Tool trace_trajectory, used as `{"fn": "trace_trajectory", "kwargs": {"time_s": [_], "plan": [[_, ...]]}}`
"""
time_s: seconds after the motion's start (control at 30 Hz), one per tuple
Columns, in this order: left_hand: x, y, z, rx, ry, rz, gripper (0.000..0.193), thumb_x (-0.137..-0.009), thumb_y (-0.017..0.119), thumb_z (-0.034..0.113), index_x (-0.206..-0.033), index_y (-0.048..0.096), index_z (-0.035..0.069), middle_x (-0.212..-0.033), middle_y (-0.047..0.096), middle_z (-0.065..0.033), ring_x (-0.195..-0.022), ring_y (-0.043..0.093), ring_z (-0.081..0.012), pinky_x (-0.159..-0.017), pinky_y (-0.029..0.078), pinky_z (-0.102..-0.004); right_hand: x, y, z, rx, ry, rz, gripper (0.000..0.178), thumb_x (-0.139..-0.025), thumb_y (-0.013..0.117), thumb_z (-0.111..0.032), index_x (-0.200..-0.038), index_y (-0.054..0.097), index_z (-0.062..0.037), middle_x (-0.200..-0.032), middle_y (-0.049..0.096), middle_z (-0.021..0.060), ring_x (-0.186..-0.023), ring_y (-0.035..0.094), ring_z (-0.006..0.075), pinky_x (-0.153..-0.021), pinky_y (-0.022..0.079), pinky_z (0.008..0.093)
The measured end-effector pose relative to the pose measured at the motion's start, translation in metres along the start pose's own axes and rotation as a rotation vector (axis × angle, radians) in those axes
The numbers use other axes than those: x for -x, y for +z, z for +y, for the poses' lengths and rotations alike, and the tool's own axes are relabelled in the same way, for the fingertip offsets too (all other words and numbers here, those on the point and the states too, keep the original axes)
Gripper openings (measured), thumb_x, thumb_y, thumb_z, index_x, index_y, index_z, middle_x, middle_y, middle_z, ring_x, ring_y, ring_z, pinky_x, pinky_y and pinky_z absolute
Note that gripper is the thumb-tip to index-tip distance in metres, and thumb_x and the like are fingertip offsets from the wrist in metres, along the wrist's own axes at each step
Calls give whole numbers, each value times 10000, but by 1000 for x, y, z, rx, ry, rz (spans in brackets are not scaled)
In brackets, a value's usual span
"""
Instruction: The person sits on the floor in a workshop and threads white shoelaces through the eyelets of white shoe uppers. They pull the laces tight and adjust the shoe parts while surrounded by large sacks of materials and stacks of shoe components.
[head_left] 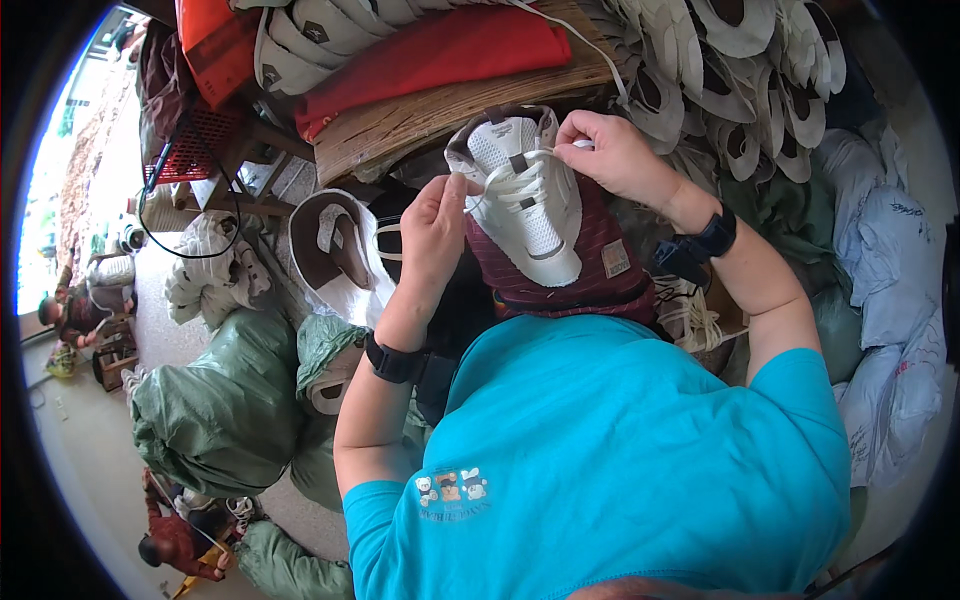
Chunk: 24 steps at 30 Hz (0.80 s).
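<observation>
A white shoe upper (540, 246) rests on the maroon striped cloth (606, 220) over my lap, toe toward me. White shoelace (522, 186) runs crosswise through its eyelets below the tongue. At the shoe's left side, my left hand (437, 225) pinches one end of the lace between thumb and fingers. On the other side, my right hand (622, 160) is closed on the other end, close to the top of the opening. The lace stretches between both hands across the shoe. Another white and brown shoe upper (345, 255) lies left of my left wrist.
A wooden bench (370, 140) with red cloth (440, 65) and stacked shoe uppers (330, 35) stands ahead. Many grey uppers (740, 90) hang at the far right. Green sacks (220, 400) stand left, white sacks (890, 300) right. Other people (185, 530) work at far left.
</observation>
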<state>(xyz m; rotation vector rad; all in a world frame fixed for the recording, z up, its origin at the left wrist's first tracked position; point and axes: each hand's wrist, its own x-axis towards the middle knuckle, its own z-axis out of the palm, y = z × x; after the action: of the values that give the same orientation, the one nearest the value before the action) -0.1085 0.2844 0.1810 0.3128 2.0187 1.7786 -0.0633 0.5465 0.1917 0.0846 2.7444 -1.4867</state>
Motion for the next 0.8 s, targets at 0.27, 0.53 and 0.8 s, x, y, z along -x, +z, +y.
{"fn": "trace_trajectory", "kwargs": {"time_s": [0.27,0.53,0.8], "plan": [[-3,-1,-3,65,-99,-60,336,-1004,554,261,-833,697,10,-602,519,53,-542,448,-25,-496,339,-206,-17,-9,-40,758,-379,-46,97,-818,626,-111,-864,602,-29,-824,660,107,-786,659,286,-663,509,373],[-12,0,-5,-251,74,25,297,-947,592,248,-797,658,1,-607,557,-57,-548,526,-136,-533,422,-302,-20,-1,-52,1043,-712,-65,114,-746,631,-110,-845,593,-69,-845,601,65,-857,604,249,-778,494,371],[-35,-28,40,-854,426,-155,165,-838,732,146,-890,632,26,-1021,628,-115,-789,631,-259,-698,518,-342,-48,-33,-46,664,-648,-351,249,-732,749,-46,-945,622,-62,-956,593,52,-1017,567,272,-888,483,399]]}}
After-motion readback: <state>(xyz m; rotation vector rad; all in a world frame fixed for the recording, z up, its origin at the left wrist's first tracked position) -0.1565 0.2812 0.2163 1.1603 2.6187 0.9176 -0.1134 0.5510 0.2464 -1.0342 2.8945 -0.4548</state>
